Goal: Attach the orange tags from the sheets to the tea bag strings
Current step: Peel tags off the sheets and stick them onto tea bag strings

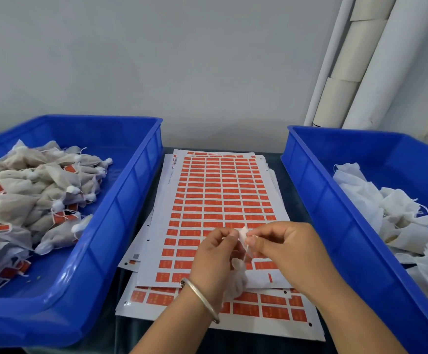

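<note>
My left hand (214, 254) and right hand (282, 247) met, both pinching a white tag (243, 234) above the tea bag (238, 275) dangling below them.

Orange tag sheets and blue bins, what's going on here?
A person is tagging tea bags. Over the stack of white sheets of orange tags, the left hand and right hand pinch a small white tag on a white tea bag. The left blue plastic bin holds tagged bags, the right blue plastic bin untagged ones.
</note>
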